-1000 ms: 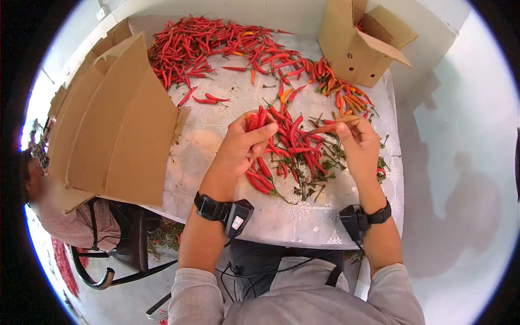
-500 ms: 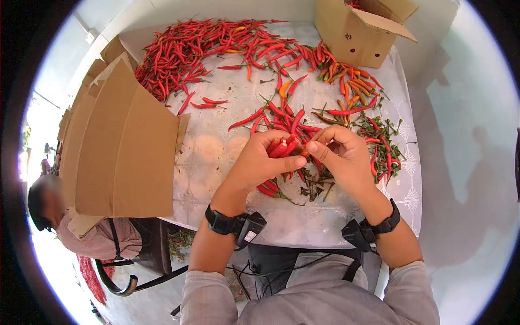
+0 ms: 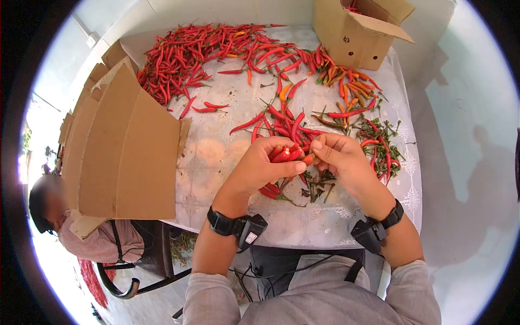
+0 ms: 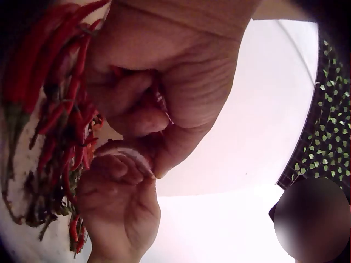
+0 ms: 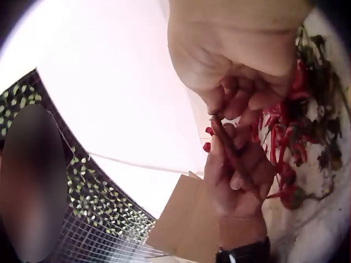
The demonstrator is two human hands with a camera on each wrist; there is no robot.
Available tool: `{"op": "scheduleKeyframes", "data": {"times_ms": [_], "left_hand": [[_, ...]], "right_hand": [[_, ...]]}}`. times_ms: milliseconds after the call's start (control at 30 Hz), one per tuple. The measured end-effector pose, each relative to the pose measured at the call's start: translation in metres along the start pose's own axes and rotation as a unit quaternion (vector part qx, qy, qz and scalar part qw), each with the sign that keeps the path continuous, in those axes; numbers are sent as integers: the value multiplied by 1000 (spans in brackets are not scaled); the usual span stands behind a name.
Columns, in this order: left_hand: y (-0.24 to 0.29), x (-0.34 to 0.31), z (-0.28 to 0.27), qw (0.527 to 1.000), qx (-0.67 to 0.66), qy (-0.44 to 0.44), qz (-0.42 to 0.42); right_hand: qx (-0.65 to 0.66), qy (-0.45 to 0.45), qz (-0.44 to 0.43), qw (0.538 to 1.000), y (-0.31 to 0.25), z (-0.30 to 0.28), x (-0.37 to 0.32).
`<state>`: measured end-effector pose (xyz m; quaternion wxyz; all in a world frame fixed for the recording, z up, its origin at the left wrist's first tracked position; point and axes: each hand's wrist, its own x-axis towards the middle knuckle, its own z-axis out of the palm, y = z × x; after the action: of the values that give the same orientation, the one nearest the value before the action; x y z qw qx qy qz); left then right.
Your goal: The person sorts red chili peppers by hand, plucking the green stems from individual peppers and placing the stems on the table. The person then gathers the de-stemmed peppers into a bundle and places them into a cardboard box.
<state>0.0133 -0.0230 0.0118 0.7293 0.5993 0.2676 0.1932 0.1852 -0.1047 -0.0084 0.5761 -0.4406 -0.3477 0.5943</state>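
Note:
My left hand (image 3: 255,169) grips several red chili peppers (image 3: 283,156), their pale stemless ends facing up between thumb and fingers. My right hand (image 3: 351,164) is close beside it, thumb and fingertips pinching the top end of a brownish-red chili pepper (image 5: 233,155). In the right wrist view that pepper lies slantwise across the left hand's fingers. Below both hands, a loose pile of red chilies (image 3: 279,116) lies on the table. Pulled-off green stems (image 3: 314,187) lie scattered under the hands.
A big heap of red chilies (image 3: 179,59) covers the table's far left. Orange and green chilies (image 3: 355,89) lie near an open cardboard box (image 3: 346,40) at the back right. Stems mixed with chilies (image 3: 385,143) lie right. Another cardboard box (image 3: 130,146) and a seated person (image 3: 103,235) are at left.
The right hand has come in from the right with the brownish-red chili, bringing it to the left hand's bunch. In the last half second both hands have stayed together, with only small finger shifts.

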Motion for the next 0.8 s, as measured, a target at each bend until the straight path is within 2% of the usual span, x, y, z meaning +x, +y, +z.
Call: {"op": "scheduleKeyframes", "data": {"times_ms": [33, 100, 133, 200, 267, 333, 400, 433, 500, 533, 600, 800], "left_hand": [[-3, 1, -1, 1000, -1, -4, 2], [-4, 2, -2, 1000, -1, -9, 6], [-3, 1, -2, 1000, -2, -8, -1], [-4, 0, -1, 1000, -2, -8, -8], [-8, 2, 0, 998, -48, -44, 25], [-12, 4, -6, 998, -32, -47, 21], [-10, 3, -7, 998, -17, -50, 18], [-6, 1, -4, 999, -21, -32, 7], [-4, 1, -1, 1000, -26, -13, -3], [-6, 2, 1, 1000, -5, 9, 10], [-6, 2, 3, 999, 16, 29, 24], [-11, 5, -2, 997, 55, 17, 47]], "right_hand": [[0, -1, -2, 1000, 1, -1, 1], [123, -53, 49, 990, 1, -4, 1], [122, -53, 48, 990, 1, -4, 1], [206, -86, 83, 971, 2, -2, 0], [217, -96, 88, 968, 3, 0, 0], [227, -106, 94, 963, 2, 1, 0], [141, -40, 82, 986, -3, 3, -2], [139, -41, 82, 986, -3, 2, -2], [-70, 10, -29, 997, -2, 0, -1], [-70, 10, -29, 997, -1, 0, 0], [-137, 44, -118, 983, 2, 2, 1], [-224, 79, -143, 961, 2, 15, -8]]}}
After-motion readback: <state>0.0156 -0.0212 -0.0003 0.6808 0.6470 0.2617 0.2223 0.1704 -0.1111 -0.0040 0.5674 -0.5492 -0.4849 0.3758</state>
